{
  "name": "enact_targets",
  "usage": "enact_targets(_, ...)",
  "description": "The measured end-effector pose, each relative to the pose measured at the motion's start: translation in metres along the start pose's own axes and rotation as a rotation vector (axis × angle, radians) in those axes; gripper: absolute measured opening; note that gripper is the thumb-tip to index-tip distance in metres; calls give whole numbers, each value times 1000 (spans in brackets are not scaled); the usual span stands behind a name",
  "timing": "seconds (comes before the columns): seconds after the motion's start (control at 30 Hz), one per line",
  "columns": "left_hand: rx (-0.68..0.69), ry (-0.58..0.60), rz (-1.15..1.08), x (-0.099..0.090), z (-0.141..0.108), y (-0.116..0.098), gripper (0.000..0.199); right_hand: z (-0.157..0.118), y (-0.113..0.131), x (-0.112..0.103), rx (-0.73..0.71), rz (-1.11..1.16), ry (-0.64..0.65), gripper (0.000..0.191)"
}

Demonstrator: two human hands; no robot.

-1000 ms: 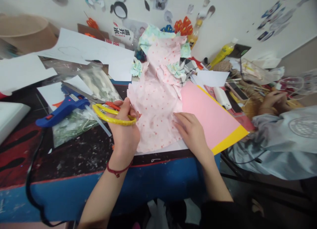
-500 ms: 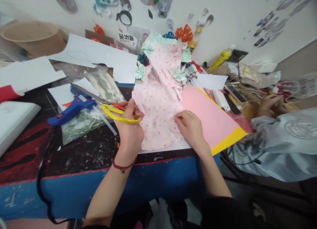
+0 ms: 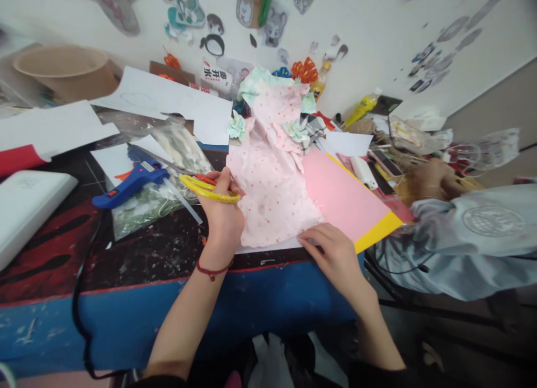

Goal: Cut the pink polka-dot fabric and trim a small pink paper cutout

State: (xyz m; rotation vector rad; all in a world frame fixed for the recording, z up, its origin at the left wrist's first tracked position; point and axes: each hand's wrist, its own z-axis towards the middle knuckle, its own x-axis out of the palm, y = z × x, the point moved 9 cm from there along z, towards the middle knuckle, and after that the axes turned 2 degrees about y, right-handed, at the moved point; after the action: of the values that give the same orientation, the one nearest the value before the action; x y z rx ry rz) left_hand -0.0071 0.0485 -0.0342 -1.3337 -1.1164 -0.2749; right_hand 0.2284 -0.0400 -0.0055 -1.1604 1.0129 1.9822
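Observation:
Pink dotted fabric (image 3: pixel 272 198), with pale green ruffled pieces at its upper part, lies over white paper at the table's front edge. My left hand (image 3: pixel 224 214) is closed around the yellow and orange handles of scissors (image 3: pixel 197 185), whose blades point up and left; its fingertips are at the fabric's left edge. My right hand (image 3: pixel 333 254) is at the fabric's lower right corner, thumb and fingers brought together; whether cloth is between them is too small to tell.
A blue glue gun (image 3: pixel 136 184) lies left on a plastic bag. Pink and yellow sheets (image 3: pixel 344 200) lie right of the fabric. Bottles, paper and cord crowd the back right. Another person's hand (image 3: pixel 432 181) and grey sleeve are at the right. A white box (image 3: pixel 33 209) sits far left.
My right hand has moved down from the fabric's right side to its lower corner. The fabric's lower right part is spread further out. The camera view has shifted slightly.

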Motion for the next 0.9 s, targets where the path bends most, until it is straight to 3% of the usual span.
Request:
enact_targets(0.3, -8, -6, -10, -1, 1, 1, 31, 6, 21, 2, -254, -304, -187, 11)
enact_targets(0.5, -14, 0, -4, -1, 0, 2, 28, 21, 11, 6, -227, -348, -228, 13)
enact_targets(0.77, -33, 24, -10, 1, 1, 3, 33, 13, -15, -14, -45, -325, -193, 25)
enact_targets(0.9, -36, 24, -36, 0, -1, 3, 30, 22, -13, -11, -89, -438, -182, 39)
